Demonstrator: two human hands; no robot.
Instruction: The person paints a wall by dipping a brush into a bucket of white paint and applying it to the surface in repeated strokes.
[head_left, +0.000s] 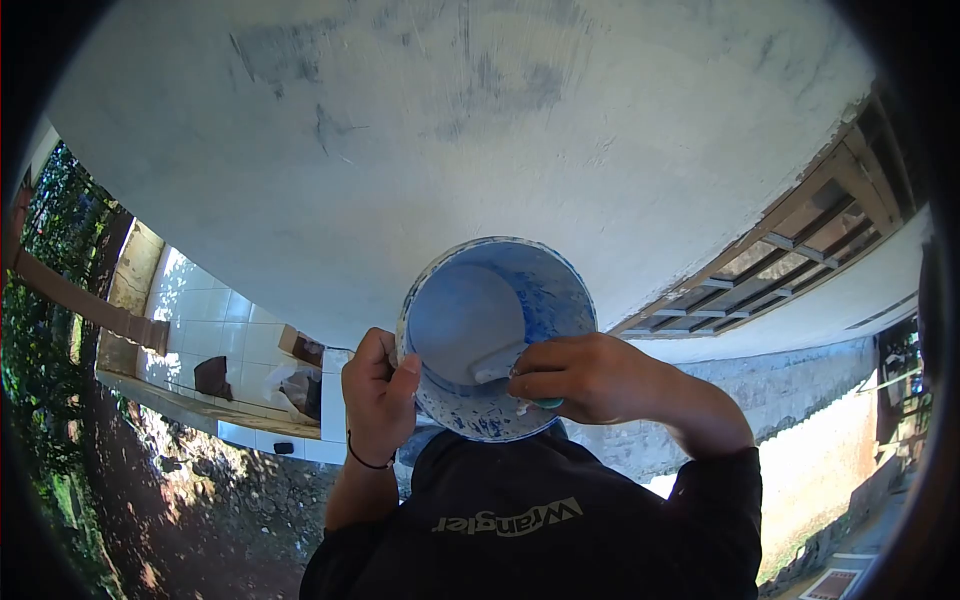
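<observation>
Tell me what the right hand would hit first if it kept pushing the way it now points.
Most likely the bucket's inner wall. The right hand reaches over the rim from the right, holding a flat tool aimed left into the bucket. Depth inside is hard to judge, so the tool may already touch.

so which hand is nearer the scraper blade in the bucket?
Right. The right hand holds the scraper inside the bucket; the left hand grips the rim beside it.

Your hands are hemmed in: the rough grey plastered wall [450, 130] stands just behind the blue-stained white plastic bucket [495, 335].
</observation>
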